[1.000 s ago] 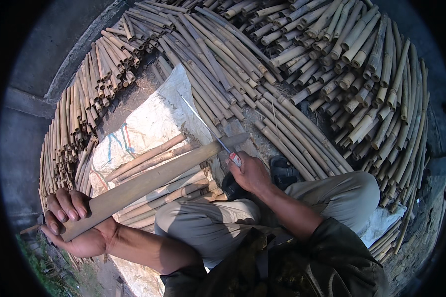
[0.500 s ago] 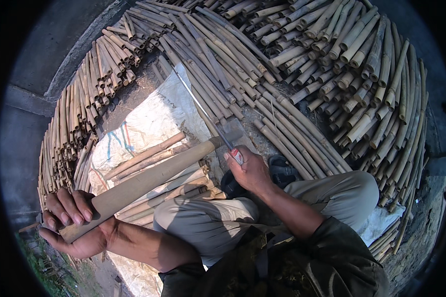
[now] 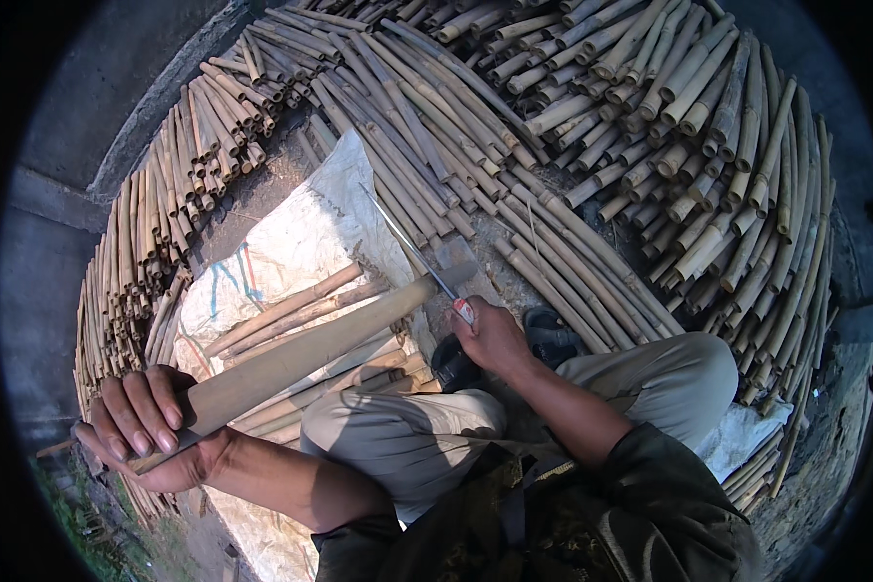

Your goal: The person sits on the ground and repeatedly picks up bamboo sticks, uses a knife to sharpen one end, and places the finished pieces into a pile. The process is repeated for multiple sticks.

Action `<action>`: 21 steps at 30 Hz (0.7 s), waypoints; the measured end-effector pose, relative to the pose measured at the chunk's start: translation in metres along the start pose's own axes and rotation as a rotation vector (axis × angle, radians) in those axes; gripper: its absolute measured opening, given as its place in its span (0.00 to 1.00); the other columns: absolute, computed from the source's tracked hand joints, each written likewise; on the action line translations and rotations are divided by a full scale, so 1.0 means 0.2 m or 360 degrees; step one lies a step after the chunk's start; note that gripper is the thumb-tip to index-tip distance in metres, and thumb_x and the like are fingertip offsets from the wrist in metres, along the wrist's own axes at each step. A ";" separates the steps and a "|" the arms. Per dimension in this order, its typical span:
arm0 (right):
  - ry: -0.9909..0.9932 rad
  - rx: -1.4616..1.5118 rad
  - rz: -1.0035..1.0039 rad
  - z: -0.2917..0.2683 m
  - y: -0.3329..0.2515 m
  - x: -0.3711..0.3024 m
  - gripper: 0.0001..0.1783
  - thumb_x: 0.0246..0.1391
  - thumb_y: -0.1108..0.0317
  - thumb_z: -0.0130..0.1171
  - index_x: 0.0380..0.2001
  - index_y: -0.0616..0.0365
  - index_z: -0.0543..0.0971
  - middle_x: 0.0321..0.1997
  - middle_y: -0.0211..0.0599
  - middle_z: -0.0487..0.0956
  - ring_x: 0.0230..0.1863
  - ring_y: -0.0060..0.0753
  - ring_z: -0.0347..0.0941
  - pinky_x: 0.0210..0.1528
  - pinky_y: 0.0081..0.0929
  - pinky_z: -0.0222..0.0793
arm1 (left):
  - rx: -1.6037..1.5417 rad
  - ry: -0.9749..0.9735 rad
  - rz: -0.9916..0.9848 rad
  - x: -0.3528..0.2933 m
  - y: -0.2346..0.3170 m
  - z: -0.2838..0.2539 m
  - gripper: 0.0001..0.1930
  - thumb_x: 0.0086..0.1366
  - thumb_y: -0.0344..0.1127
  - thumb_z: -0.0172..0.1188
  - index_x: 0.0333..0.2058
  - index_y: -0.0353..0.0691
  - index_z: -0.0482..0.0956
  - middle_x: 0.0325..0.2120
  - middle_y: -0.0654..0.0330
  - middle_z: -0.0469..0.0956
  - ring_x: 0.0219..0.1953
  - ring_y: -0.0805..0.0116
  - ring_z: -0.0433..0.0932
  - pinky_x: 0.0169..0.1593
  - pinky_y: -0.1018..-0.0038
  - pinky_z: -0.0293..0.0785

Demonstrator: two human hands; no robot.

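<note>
Head view: left hand (image 3: 141, 412) grips bamboo pole (image 3: 310, 361) slanting up rightward; right hand (image 3: 495, 338) clasps crosswise bladed tool (image 3: 464, 310).

Wkshp w/ bamboo stacks (image 3: 684, 160)

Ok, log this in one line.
left hand: holding thick tan bamboo pole | right hand: gripping red-and-white handle | thin metal blade: crossing pole near far end
</note>
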State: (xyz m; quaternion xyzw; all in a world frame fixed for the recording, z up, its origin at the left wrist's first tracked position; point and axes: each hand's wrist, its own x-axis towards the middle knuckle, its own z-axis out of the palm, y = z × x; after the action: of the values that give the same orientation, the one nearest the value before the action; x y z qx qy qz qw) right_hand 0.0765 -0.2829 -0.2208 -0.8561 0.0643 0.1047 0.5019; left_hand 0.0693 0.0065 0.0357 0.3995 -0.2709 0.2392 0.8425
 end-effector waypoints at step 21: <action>-0.0040 -0.0010 -0.0138 -0.04 0.04 -0.02 0.17 0.63 0.56 0.63 0.39 0.61 0.79 0.31 0.57 0.83 0.38 0.64 0.81 0.39 0.50 0.75 | 0.0205 0.0172 0.0134 -0.01 0.01 -0.03 0.18 0.75 0.48 0.52 0.28 0.43 0.68 0.20 0.65 0.64 0.19 0.74 0.65 0.20 0.76 0.65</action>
State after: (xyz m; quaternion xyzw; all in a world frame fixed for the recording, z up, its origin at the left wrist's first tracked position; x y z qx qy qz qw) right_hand 0.0709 -0.2937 -0.2235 -0.8583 0.0203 0.0938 0.5041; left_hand 0.0681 0.0116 0.0319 0.4275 -0.2258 0.3125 0.8176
